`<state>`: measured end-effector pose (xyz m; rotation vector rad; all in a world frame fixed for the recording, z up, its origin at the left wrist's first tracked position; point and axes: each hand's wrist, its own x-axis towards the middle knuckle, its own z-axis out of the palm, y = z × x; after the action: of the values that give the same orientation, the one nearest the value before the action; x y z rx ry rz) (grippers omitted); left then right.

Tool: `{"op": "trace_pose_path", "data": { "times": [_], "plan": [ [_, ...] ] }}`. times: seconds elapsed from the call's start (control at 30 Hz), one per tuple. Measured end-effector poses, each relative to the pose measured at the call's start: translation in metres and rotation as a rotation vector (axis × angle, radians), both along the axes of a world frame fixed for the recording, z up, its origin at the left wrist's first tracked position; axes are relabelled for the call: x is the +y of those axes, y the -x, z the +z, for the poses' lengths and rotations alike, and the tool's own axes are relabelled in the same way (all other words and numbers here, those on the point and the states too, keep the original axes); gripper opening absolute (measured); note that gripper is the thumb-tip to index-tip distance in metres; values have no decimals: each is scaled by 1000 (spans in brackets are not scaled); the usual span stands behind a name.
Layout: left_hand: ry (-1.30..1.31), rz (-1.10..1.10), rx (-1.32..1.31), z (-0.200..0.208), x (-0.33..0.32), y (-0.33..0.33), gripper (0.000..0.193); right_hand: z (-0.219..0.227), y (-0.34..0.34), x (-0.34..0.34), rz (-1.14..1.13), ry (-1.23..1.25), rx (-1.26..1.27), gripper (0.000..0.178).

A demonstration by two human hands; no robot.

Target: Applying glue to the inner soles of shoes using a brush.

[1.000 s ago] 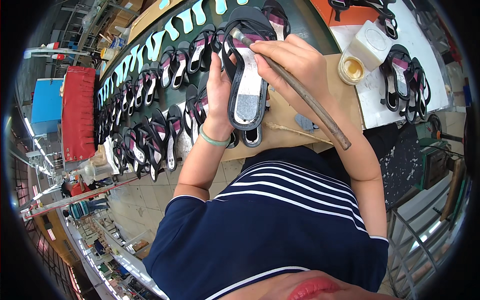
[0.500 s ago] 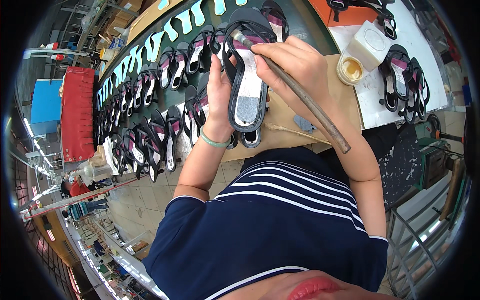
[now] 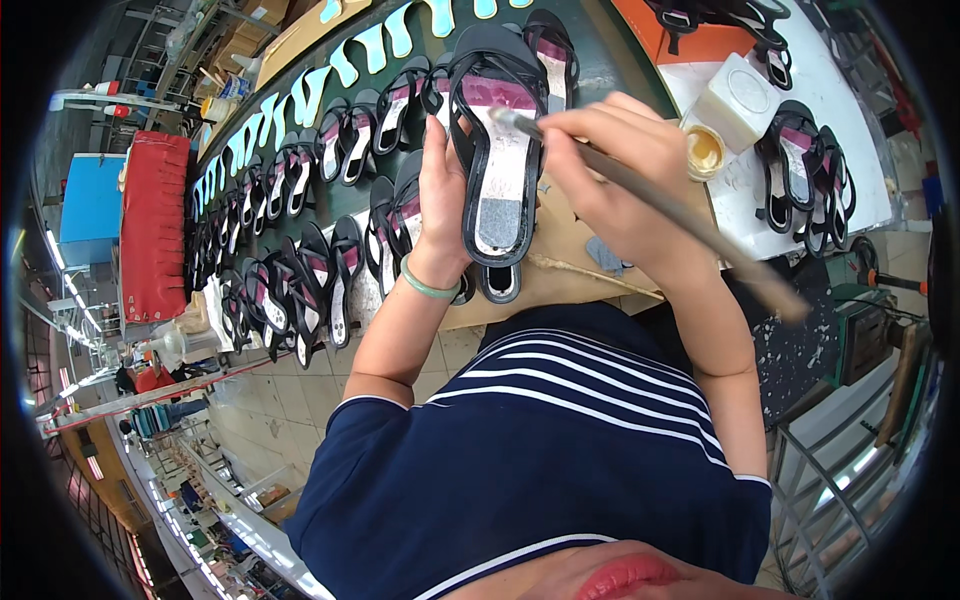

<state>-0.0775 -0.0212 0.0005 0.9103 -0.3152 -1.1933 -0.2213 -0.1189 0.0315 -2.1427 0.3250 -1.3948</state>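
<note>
While the left hand (image 3: 442,205) grasps a black-strapped sandal (image 3: 500,190) above a flat tan sheet (image 3: 565,235), the right hand (image 3: 622,175) pinches a round-handled wooden brush (image 3: 690,222), its blunt tip (image 3: 508,117) over the white insole (image 3: 504,165). A speckled grey patch (image 3: 504,220) covers its rear.

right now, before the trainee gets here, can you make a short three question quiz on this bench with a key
1. What does each of the person's hands hold?
2. True or false: the bracelet is on the person's right wrist.
3. What stands directly beside the open jar? A) blue box, B) white container, C) red cloth.

Key
1: The left hand holds a sandal; the right hand holds a brush.
2: False; the green bracelet is on the left wrist.
3: B.
</note>
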Motion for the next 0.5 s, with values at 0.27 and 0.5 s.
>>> {"op": "trace_pose_path", "data": {
  "times": [0.27,0.5],
  "plan": [
    [21,-86,6,-8,-2,-16,65,44,100,-19,7,-492,-451,32],
    [-86,-201,32,1,-22,-21,65,0,198,-72,339,-807,-842,41]
  ]
}}
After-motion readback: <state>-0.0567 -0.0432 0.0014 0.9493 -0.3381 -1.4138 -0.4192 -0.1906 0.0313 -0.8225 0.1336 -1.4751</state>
